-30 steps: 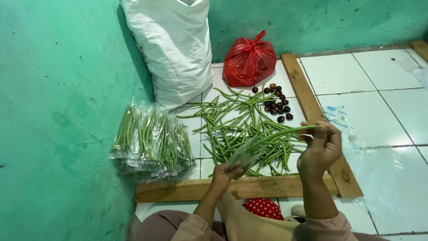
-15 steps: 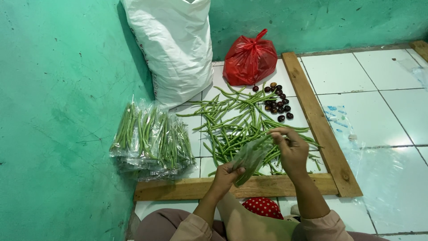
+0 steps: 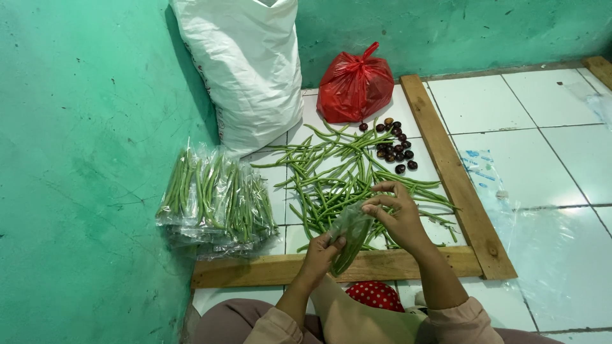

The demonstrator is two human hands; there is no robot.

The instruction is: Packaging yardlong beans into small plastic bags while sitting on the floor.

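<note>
Clear plastic bag (image 3: pixel 349 234) of green beans now sits clamped between my left fingers (image 3: pixel 328 245); my right fingers (image 3: pixel 381 204), back from the loose beans (image 3: pixel 331 178), pinch its mouth.

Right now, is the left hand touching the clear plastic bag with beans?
Touching. The head view shows the left hand gripping the clear plastic bag with beans at its lower end, fingers wrapped around it, no gap visible.

A makeshift produce-packing corner on the white-tiled floor (image 3: pixel 548 146) of a plain room with worn green walls (image 3: pixel 83 159). Loose green beans (image 3: pixel 338 178) lie inside a rough wooden frame (image 3: pixel 446 165); left of the frame sit clear bagged bundles (image 3: pixel 213 200), behind it a white sack (image 3: pixel 248 70) and red plastic bag (image 3: pixel 355 86).
</note>
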